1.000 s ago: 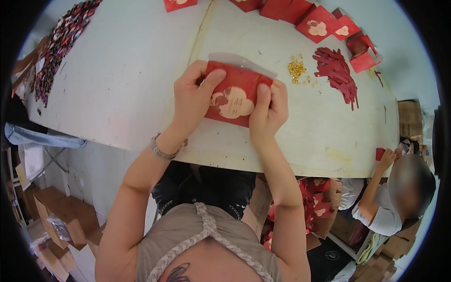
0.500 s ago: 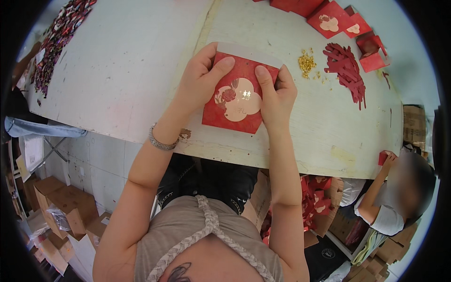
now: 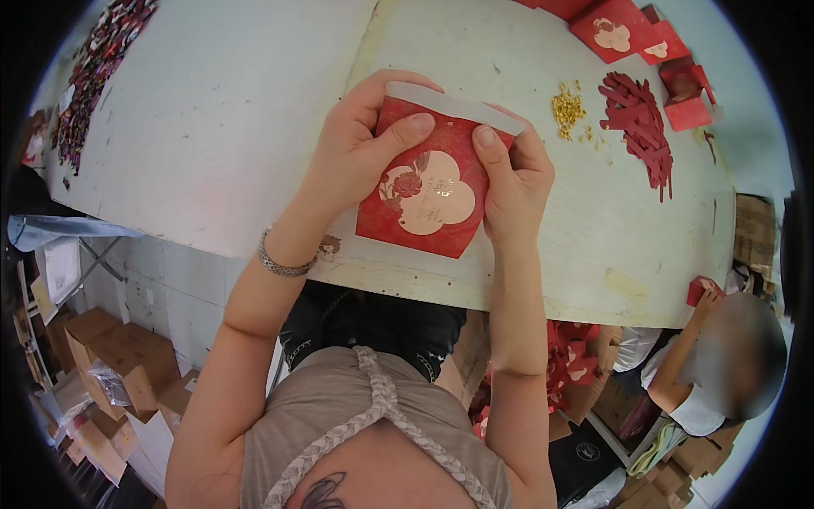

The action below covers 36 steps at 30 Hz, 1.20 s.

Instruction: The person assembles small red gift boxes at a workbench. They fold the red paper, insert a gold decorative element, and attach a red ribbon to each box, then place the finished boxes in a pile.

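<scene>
On our left we see small, shiny, multicoloured pieces [image 3: 91, 85] heaped on the pale tabletop [image 3: 237, 119], light-blue fabric [image 3: 64, 232] beyond its edge, and, lower down, a brown cardboard box [image 3: 131, 349] with crumpled clear plastic [image 3: 110, 386].

The red packet [image 3: 424, 191] has tipped — more face-on now.

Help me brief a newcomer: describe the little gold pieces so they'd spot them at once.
On the pale table, look past the person's right hand, toward the upper right. The gold pieces lie there in a loose heap, just left of the dark red strips. Their shiny gold stands out from those strips and the red boxes nearby.
</scene>
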### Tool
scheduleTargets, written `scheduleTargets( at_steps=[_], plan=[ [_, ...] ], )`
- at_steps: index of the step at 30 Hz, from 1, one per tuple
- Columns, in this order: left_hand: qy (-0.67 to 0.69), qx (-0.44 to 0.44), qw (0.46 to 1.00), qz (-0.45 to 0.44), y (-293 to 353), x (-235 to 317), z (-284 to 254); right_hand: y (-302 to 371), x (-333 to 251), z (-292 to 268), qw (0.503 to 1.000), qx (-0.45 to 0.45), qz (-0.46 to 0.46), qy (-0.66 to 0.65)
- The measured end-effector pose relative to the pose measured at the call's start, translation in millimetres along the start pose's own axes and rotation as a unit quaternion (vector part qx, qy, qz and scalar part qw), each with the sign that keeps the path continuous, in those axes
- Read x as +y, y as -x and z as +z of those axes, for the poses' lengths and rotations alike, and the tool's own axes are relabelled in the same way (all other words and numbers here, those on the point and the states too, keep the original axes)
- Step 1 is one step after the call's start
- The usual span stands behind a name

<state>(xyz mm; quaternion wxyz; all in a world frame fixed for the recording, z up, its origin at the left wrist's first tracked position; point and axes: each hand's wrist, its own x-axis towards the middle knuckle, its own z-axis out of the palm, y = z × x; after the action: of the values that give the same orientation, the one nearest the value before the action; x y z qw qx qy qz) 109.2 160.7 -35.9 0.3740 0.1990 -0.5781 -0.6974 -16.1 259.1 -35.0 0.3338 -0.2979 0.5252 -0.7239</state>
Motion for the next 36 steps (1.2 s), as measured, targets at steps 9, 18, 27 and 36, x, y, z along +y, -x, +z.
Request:
scheduleTargets(
  at_steps=[9, 18, 27, 36],
  plan=[
    [-0.034, -0.021, 0.997, 0.060, 2, -6, -8, -5, 11, -2, 0.976, -0.036, -0.189, 0.097],
    [-0.121, 0.043, 0.991, 0.040, 9, 13, 8, -5, 11, -4, 0.941, -0.007, -0.274, 0.198],
    [-0.108, -0.009, 0.992, 0.073, 7, -2, -11, 1, 3, -9, 0.975, -0.079, -0.114, 0.174],
    [-0.090, 0.054, 0.990, -0.094, 22, 6, -1, 16, -8, -7, 0.995, -0.053, -0.003, 0.089]
  ],
)
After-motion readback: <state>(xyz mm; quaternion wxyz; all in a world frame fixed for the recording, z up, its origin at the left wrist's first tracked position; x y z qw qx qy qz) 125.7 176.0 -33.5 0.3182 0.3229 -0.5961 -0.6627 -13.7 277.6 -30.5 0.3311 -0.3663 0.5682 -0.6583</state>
